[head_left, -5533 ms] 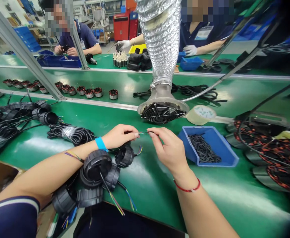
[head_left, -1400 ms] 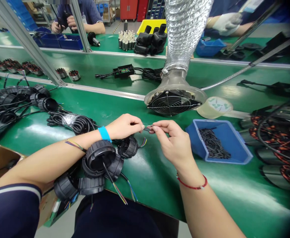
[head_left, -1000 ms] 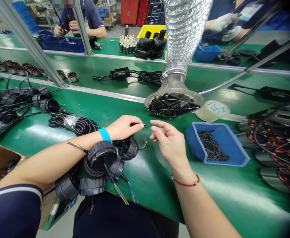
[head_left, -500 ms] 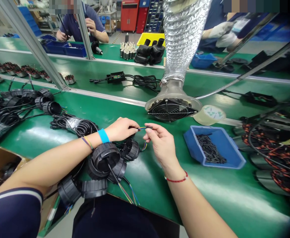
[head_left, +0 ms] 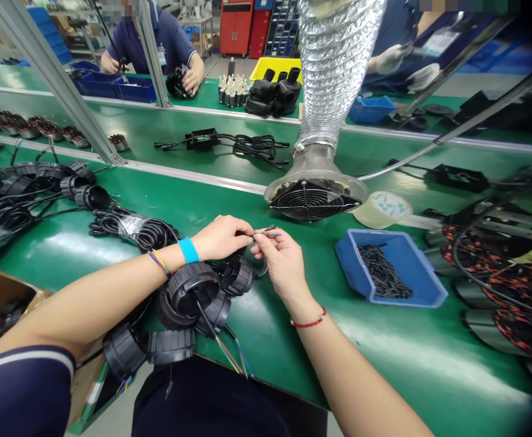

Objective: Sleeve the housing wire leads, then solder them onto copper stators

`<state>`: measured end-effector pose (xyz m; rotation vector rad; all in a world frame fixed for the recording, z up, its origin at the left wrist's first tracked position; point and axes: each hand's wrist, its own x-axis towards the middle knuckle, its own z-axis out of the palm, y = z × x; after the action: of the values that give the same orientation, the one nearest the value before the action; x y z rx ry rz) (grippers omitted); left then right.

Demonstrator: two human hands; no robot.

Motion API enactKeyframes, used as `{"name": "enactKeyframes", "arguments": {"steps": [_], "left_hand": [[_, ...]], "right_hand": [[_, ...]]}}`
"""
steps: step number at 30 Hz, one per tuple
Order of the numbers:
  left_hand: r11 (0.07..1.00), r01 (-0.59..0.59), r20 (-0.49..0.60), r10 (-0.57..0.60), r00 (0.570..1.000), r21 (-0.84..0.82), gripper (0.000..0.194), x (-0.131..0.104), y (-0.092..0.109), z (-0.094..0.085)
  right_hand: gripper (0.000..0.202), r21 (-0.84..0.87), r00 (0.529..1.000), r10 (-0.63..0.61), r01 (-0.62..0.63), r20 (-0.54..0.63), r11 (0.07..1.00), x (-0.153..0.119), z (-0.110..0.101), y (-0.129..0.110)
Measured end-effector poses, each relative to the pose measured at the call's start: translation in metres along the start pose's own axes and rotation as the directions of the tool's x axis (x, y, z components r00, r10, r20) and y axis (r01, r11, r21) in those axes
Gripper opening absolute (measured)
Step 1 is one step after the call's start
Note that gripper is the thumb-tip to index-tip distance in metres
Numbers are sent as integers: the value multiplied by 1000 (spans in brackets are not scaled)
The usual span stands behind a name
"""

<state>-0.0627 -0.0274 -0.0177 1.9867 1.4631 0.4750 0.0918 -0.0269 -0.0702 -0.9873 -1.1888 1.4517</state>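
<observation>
My left hand [head_left: 224, 238] pinches the end of a black cable, from which thin coloured wires [head_left: 270, 233] come out to the right. The fingers of my right hand [head_left: 280, 255] close on these wires, right beside the left fingertips. Blue and yellowish strands stick out past the right fingers. Below my left wrist lie several black ribbed plastic rings [head_left: 195, 288], one with a cable running through it and bare coloured wire ends [head_left: 232, 355] near the table edge. A coiled black cable [head_left: 141, 229] rests behind my left forearm.
A blue bin [head_left: 404, 267] of short black tubes stands right of my hands. A fan hood [head_left: 315, 197] on a foil duct hangs ahead, with a tape roll [head_left: 383, 209] beside it. Copper-wound stators [head_left: 497, 303] crowd the right. Two co-workers sit across the bench.
My right hand has moved slightly left, closer to my left fingers, and the wire ends now fan out past its fingertips. Across the bench, a co-worker's hand has lowered onto a black part.
</observation>
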Motion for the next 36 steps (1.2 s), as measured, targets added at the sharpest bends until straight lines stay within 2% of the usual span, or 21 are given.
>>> {"name": "enactKeyframes", "arguments": {"steps": [4, 9, 11, 15, 20, 22, 24, 26, 27, 28, 30, 31, 32, 33, 34, 35, 36], "left_hand": [[1000, -4, 36, 4, 999, 7, 24, 0, -1, -2], [997, -39, 80, 34, 996, 63, 25, 0, -1, -2], [996, -40, 88, 33, 996, 79, 25, -1, 1, -2], [990, -74, 95, 63, 993, 120, 23, -2, 4, -3], [979, -121, 105, 104, 989, 167, 21, -2, 6, -2], [982, -106, 83, 95, 992, 153, 20, 0, 4, -1], [989, -54, 14, 53, 999, 136, 21, 1, 2, -2], [989, 26, -110, -10, 994, 144, 23, 2, 0, -3], [985, 63, -192, -32, 981, 159, 25, 2, -1, -4], [980, 88, -277, -36, 960, 177, 29, 1, -1, -5], [978, 68, -384, 13, 923, 197, 37, -1, -1, -7], [980, 15, -362, 59, 930, 198, 35, -2, 1, -8], [980, -64, -273, 114, 955, 188, 29, -3, 2, -8], [976, -150, -130, 171, 977, 158, 21, -4, 4, -7], [968, -222, 31, 220, 975, 114, 17, -4, 6, -6], [959, -273, 170, 259, 951, 69, 17, -5, 7, -5], [949, -312, 273, 292, 917, 34, 19, -5, 8, -4]], "right_hand": [[36, 8, 1000, -27, 27, -11, 1000, -2, -9, -10], [21, -63, 994, -97, 94, -45, 994, -1, -19, -16], [22, -80, 998, -70, 69, -8, 994, 1, -21, -18], [26, -129, 990, 63, -46, 128, 991, 3, -22, -21], [30, -169, 974, 143, -113, 175, 979, 2, -16, -16], [34, -176, 963, 173, -138, 206, 975, 2, -16, -18], [43, -186, 967, 159, -122, 198, 975, 4, -23, -26], [47, -238, 994, 69, -49, 80, 970, 6, -41, -41], [41, -294, 999, -7, -3, -35, 956, 7, -55, -50], [33, -365, 978, -106, 34, -179, 930, 9, -71, -57], [19, -533, 871, -270, 11, -411, 846, 11, -108, -68], [14, -654, 843, -289, -95, -453, 750, 13, -127, -70], [10, -762, 853, -258, -220, -453, 609, 14, -144, -69], [6, -823, 880, -185, -307, -436, 478, 16, -159, -65], [3, -866, 917, -106, -319, -385, 384, 18, -172, -60], [3, -895, 950, -31, -281, -310, 345, 20, -181, -54], [5, -908, 969, 9, -236, -248, 345, 22, -187, -48]]}}
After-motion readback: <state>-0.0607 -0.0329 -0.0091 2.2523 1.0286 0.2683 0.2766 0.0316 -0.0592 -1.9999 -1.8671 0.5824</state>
